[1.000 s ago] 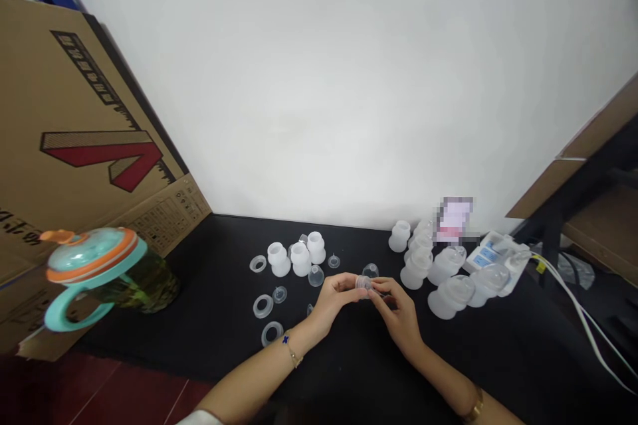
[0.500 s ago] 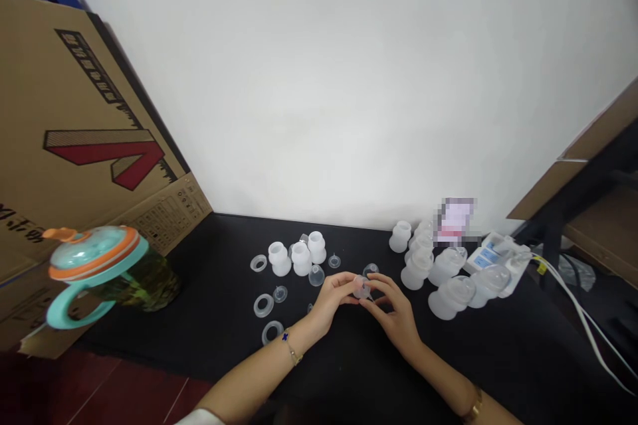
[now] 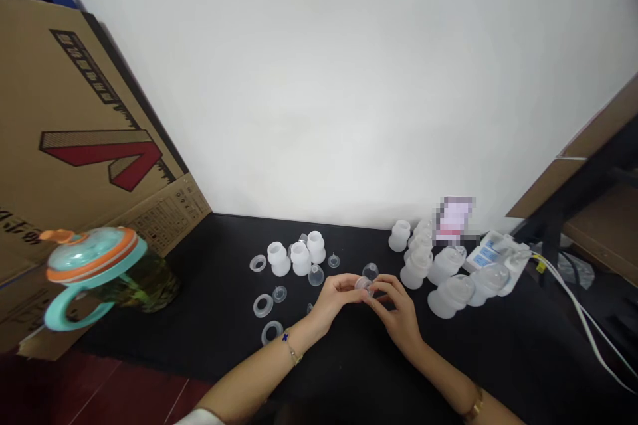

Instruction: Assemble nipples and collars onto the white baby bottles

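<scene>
Pinching one small clear part point(image 3: 363, 284) together: fingers of left hand point(image 3: 333, 302) and right hand point(image 3: 399, 315).

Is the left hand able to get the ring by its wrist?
Probably yes: the ring lies on bare table just beside the left hand, nothing between them, though its fingers pinch a small clear piece.

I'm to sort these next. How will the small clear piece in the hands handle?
Probably very light: the left hand and right hand hold the small clear piece with fingers alone. Translucent, so likely soft and bendable. It looks round, so may roll if dropped.
</scene>
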`<action>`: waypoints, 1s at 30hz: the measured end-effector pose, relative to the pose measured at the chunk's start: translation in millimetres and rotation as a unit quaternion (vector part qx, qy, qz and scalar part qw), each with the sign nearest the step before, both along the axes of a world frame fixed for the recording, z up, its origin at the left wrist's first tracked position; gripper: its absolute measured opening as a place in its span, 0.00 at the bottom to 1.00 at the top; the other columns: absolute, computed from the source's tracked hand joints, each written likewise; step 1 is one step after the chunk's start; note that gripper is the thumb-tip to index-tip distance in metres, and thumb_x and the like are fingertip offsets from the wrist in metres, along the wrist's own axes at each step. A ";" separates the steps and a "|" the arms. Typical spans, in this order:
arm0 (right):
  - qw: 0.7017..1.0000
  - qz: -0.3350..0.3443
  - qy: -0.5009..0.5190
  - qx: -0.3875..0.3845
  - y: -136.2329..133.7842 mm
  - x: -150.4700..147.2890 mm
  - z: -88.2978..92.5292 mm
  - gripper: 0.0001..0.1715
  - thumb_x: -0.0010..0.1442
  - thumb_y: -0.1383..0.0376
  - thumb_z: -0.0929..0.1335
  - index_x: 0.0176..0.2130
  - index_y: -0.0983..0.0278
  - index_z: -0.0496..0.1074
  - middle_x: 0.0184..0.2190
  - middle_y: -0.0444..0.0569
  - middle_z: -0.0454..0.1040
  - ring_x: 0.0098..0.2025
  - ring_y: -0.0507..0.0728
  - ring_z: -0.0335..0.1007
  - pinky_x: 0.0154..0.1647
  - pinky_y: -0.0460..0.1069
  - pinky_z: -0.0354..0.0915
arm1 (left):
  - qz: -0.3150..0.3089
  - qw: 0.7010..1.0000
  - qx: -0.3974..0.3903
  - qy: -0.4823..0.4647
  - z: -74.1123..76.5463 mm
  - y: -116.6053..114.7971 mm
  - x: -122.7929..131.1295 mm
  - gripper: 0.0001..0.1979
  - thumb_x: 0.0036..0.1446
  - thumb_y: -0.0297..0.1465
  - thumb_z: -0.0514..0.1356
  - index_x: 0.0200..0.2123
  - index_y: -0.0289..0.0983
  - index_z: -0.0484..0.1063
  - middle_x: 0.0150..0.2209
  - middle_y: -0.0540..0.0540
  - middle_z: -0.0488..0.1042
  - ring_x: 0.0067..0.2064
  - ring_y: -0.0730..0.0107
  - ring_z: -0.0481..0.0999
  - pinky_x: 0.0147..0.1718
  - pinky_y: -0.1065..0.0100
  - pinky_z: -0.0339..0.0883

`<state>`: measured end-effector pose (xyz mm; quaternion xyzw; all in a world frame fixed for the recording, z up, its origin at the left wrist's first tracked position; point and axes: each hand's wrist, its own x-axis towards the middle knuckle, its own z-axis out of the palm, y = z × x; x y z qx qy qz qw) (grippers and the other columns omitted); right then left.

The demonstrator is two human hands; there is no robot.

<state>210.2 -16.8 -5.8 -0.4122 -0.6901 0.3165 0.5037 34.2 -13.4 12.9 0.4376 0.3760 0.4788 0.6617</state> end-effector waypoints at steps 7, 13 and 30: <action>1.000 0.003 -0.011 0.005 1.2 1.0 -2.9 0.05 0.62 0.60 0.71 0.36 0.59 0.76 0.41 0.49 0.68 0.36 0.56 0.72 0.33 0.49 0.74 | -0.013 1.000 -0.016 0.011 6.3 -2.7 0.4 0.15 0.48 0.36 0.71 0.38 0.34 0.82 0.34 0.43 0.81 0.37 0.63 0.78 0.42 0.64 0.69; 1.000 0.007 -0.019 -0.001 1.0 1.0 -5.2 0.07 0.62 0.59 0.71 0.35 0.59 0.74 0.41 0.50 0.67 0.36 0.56 0.72 0.34 0.50 0.75 | -0.013 0.999 -0.022 0.021 3.3 -1.3 0.2 0.16 0.48 0.37 0.71 0.38 0.33 0.82 0.35 0.43 0.81 0.36 0.65 0.77 0.40 0.67 0.69; 1.000 0.005 -0.026 0.005 -2.2 -2.6 -1.6 0.08 0.61 0.57 0.72 0.35 0.59 0.76 0.42 0.49 0.69 0.34 0.55 0.72 0.32 0.49 0.71 | -0.036 0.998 -0.020 0.040 0.6 -0.6 -0.2 0.17 0.53 0.41 0.68 0.39 0.33 0.82 0.36 0.41 0.81 0.36 0.66 0.77 0.36 0.70 0.69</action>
